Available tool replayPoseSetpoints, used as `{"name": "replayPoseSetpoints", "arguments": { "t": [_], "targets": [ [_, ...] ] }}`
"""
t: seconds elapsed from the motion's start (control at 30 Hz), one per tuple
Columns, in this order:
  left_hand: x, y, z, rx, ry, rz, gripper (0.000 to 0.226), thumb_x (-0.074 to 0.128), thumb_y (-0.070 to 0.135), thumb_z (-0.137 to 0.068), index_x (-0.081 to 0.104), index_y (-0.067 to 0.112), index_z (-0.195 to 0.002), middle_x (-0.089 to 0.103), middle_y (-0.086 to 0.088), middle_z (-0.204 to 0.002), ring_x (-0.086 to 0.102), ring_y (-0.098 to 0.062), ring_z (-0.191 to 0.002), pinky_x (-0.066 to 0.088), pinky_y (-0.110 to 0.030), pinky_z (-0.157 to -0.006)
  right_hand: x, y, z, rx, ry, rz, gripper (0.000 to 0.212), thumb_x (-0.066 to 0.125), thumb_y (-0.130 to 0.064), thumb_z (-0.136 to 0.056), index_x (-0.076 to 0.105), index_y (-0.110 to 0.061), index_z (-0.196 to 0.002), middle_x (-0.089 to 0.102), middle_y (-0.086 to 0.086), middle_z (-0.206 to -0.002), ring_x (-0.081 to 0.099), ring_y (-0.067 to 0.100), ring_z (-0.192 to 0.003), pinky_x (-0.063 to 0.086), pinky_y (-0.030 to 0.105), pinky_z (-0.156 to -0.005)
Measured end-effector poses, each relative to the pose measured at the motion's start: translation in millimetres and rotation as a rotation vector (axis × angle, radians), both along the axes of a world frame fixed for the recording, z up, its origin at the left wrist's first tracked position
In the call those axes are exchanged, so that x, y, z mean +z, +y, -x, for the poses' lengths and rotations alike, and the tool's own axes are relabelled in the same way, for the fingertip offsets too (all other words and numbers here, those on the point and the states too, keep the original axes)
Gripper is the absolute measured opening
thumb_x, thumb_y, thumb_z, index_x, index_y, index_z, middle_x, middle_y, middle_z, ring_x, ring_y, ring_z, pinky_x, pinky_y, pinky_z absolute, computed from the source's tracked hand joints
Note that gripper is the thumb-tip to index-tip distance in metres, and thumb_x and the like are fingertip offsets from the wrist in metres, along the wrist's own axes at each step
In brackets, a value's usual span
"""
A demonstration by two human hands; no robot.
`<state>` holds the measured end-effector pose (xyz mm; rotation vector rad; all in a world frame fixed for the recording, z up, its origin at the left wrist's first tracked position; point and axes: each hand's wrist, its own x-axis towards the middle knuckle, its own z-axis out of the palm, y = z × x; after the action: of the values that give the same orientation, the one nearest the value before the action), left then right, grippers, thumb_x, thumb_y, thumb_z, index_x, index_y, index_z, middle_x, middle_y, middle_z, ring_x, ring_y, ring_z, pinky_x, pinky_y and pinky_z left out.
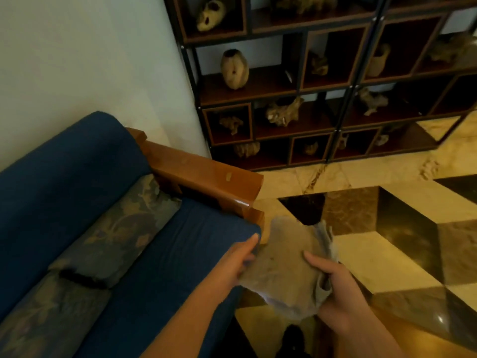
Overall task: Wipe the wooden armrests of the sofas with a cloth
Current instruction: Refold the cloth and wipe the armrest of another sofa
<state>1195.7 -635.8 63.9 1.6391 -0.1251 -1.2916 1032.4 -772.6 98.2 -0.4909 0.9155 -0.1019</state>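
Beige cloth [281, 270] being held between both hands, left hand [238, 257] gripping its edge, right hand [333, 285] pinching its bunched side, wooden armrest [206, 174] near, not touching

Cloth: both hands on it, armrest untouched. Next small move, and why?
Probably carry the cloth up and forward onto the near end of the wooden armrest. The left hand and right hand hold it spread in the air below and in front of the armrest, touching no wood. Pale marks show on the armrest's top, so wiping looks not yet begun there.
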Motion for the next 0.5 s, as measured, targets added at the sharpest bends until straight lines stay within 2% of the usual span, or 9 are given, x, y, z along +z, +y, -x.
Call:
{"name": "replayPoseSetpoints", "arguments": {
  "t": [0.07,0.1,0.2,0.33,0.43,0.5],
  "targets": [
    [-2,-21,-17,0.017,0.223,0.090,0.076,0.064,0.070,-0.086,0.066,0.009,-0.132,0.064,-0.018,-0.136,0.062,-0.034,-0.125,0.049,-0.052,-0.107,-1,-37,-17,0.041,-0.040,-0.056,0.068,0.080,-0.012,-0.073,0.058,-0.011,-0.138,0.071,0.027,-0.124,0.070,0.048,-0.109,0.061,0.058,-0.080],
    [0,-32,-24,0.042,0.260,0.119,0.072,0.068,0.063,-0.088,0.066,0.005,-0.131,0.062,-0.022,-0.138,0.060,-0.036,-0.127,0.049,-0.052,-0.106,0,-53,-26,0.065,-0.048,-0.060,0.070,0.080,-0.011,-0.073,0.057,-0.012,-0.139,0.070,0.027,-0.125,0.070,0.048,-0.109,0.061,0.057,-0.080],
    [3,-70,-47,0.122,0.224,0.151,0.059,0.083,0.042,-0.082,0.070,0.004,-0.125,0.067,-0.021,-0.131,0.065,-0.034,-0.120,0.055,-0.045,-0.093,4,-101,-58,0.165,-0.040,-0.032,0.065,0.077,-0.012,-0.078,0.057,-0.014,-0.140,0.071,0.027,-0.124,0.070,0.047,-0.109,0.061,0.055,-0.078],
    [0,-103,-80,0.228,0.209,0.165,0.052,0.091,0.034,-0.071,0.076,0.010,-0.115,0.074,-0.016,-0.118,0.072,-0.030,-0.109,0.058,-0.039,-0.083,-1,-152,-98,0.192,-0.042,-0.040,0.064,0.078,-0.013,-0.079,0.057,-0.022,-0.138,0.072,0.025,-0.121,0.071,0.048,-0.108,0.061,0.060,-0.080],
    [-1,-129,-109,0.227,0.244,0.164,0.052,0.093,0.026,-0.069,0.076,0.013,-0.116,0.072,-0.017,-0.122,0.070,-0.033,-0.113,0.058,-0.041,-0.085,-5,-190,-135,0.193,0.035,0.023,0.060,0.079,-0.013,-0.074,0.063,-0.020,-0.131,0.077,0.021,-0.113,0.074,0.044,-0.101,0.061,0.057,-0.078],
    [-8,-151,-132,0.215,0.272,0.143,0.053,0.094,0.022,-0.067,0.076,0.012,-0.116,0.070,-0.019,-0.126,0.068,-0.034,-0.116,0.057,-0.042,-0.088,-10,-217,-163,0.218,0.088,0.048,0.057,0.078,-0.013,-0.073,0.065,-0.019,-0.128,0.077,0.021,-0.112,0.073,0.045,-0.102,0.060,0.058,-0.084]
  ]
}}
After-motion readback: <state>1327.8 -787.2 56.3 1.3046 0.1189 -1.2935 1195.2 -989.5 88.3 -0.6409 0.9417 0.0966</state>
